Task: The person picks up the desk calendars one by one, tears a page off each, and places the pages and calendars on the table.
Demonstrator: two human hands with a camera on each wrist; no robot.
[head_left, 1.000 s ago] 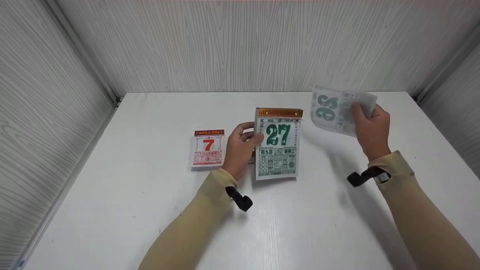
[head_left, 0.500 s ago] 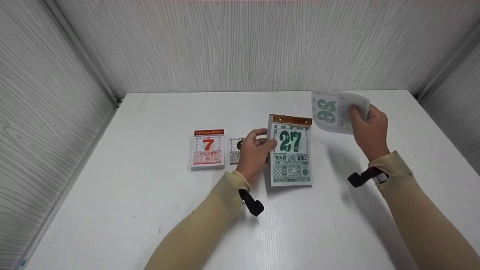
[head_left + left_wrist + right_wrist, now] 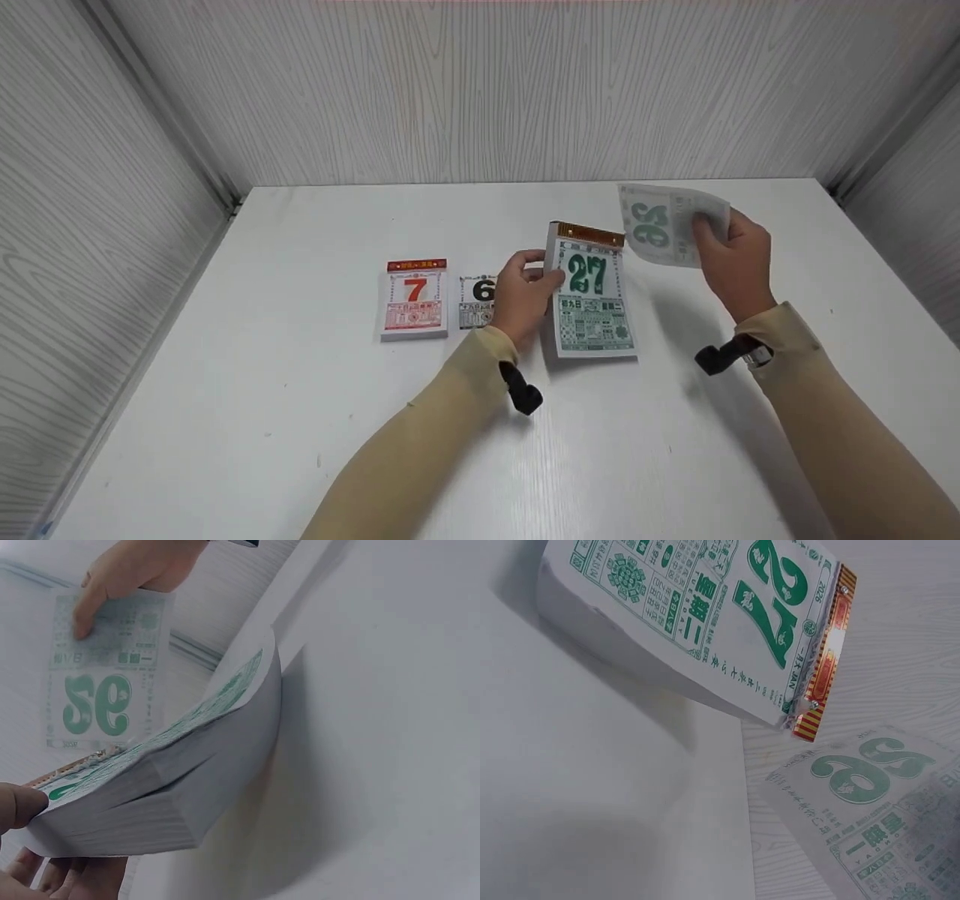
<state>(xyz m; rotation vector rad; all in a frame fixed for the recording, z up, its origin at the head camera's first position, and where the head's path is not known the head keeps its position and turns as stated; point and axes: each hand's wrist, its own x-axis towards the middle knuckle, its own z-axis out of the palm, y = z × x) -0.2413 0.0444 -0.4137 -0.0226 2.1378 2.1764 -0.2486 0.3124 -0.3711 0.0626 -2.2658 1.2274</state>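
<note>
A thick tear-off calendar (image 3: 592, 319) with a green 27 on top and a gold-and-red binding strip is held off the table, tilted. My left hand (image 3: 523, 296) grips its left edge, thumb on the front and fingers behind. The left wrist view shows the bent page block (image 3: 172, 787) from its lower edge. To the right, my right hand (image 3: 736, 259) pinches a loose calendar page (image 3: 651, 225) between thumb and fingers. That page hangs with its green 26 turned upside down in the left wrist view. Ragged paper shows beside the binding strip (image 3: 827, 660).
A calendar with a red 7 (image 3: 415, 300) lies on the white table (image 3: 300, 420) at left. Beside it, another calendar with a black 6 (image 3: 474, 292) is partly hidden behind my left hand. A wood-grain panel (image 3: 480, 90) rises along the table's back edge.
My left hand has moved right with the calendar, which now leans more and uncovers the calendar with the 6. My right hand has shifted slightly left with the loose page.
</note>
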